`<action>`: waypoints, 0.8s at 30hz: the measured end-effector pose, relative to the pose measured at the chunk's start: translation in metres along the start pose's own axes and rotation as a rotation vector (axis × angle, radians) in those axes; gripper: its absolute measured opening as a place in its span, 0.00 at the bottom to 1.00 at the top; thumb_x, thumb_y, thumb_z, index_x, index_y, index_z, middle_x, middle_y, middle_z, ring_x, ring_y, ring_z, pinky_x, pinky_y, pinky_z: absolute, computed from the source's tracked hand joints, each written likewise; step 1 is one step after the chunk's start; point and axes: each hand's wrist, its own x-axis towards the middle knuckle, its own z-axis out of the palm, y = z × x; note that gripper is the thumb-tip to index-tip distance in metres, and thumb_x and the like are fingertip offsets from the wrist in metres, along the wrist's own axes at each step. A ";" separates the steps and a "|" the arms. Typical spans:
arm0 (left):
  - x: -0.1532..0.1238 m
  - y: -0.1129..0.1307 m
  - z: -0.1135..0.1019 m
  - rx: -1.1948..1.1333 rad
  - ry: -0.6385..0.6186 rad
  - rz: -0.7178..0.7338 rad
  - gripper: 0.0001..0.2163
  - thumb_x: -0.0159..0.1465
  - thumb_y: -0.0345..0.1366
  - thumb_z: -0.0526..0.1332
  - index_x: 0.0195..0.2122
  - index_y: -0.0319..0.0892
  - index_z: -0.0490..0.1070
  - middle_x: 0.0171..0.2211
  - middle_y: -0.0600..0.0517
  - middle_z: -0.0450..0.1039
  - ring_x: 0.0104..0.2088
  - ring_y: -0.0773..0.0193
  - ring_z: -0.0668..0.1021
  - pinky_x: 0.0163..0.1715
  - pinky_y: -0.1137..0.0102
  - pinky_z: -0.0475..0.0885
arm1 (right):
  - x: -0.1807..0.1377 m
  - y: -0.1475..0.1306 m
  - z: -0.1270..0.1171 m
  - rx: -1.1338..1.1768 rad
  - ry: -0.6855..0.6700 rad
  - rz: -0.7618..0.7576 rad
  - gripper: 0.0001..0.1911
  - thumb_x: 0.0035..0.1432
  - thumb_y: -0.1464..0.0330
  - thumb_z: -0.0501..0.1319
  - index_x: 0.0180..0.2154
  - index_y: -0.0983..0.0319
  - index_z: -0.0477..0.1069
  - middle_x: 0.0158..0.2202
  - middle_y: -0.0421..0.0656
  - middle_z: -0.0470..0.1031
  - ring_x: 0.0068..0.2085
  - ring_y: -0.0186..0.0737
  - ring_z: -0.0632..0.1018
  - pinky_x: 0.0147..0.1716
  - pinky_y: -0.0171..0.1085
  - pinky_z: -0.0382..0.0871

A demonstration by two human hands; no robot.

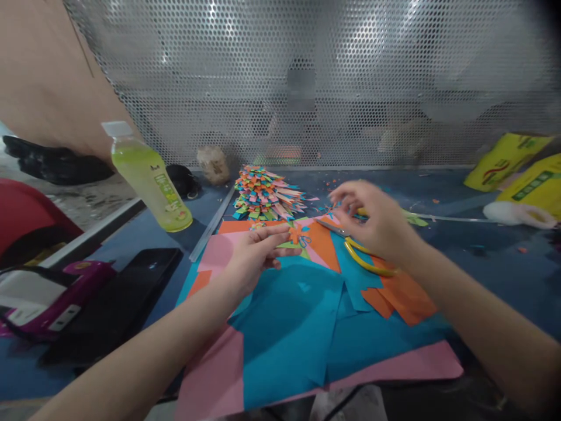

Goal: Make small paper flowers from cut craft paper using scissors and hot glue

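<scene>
Left hand (252, 254) pinches an orange flower (298, 235); right hand (368, 216) loosely curled near scissors (336, 229), hold unclear; bottle label (169, 193) and yellow packs' (504, 161) print illegible.

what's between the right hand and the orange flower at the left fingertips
In this view, the scissor blades show between the right hand and the orange flower, tips toward the flower; whether they actually block the path is unclear.

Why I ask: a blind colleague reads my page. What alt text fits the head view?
The left hand pinches an orange paper flower over blue, pink and orange paper; the right hand, fingers curled, is beside yellow-handled scissors. Beyond is a multicolored paper-strip cone; left, a green drink bottle.
</scene>
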 end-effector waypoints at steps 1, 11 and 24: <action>-0.001 0.000 0.000 -0.017 -0.016 -0.018 0.04 0.53 0.30 0.63 0.31 0.38 0.72 0.23 0.53 0.74 0.24 0.64 0.80 0.11 0.81 0.62 | -0.001 0.000 0.004 -0.032 -0.022 -0.049 0.13 0.59 0.69 0.54 0.46 0.65 0.64 0.43 0.48 0.71 0.40 0.39 0.74 0.38 0.41 0.71; -0.015 -0.003 0.007 -0.060 -0.170 -0.177 0.08 0.52 0.29 0.64 0.34 0.38 0.73 0.22 0.53 0.75 0.24 0.63 0.80 0.09 0.81 0.61 | -0.023 -0.017 0.003 -0.169 -0.061 -0.394 0.09 0.58 0.73 0.56 0.42 0.62 0.67 0.36 0.43 0.76 0.36 0.38 0.75 0.35 0.39 0.68; -0.021 0.000 0.005 0.708 -0.001 0.840 0.14 0.56 0.29 0.59 0.45 0.41 0.65 0.37 0.48 0.74 0.37 0.63 0.77 0.33 0.69 0.73 | -0.025 -0.028 -0.016 -0.116 -0.035 -0.432 0.09 0.61 0.76 0.50 0.38 0.65 0.67 0.30 0.45 0.76 0.32 0.37 0.76 0.32 0.34 0.71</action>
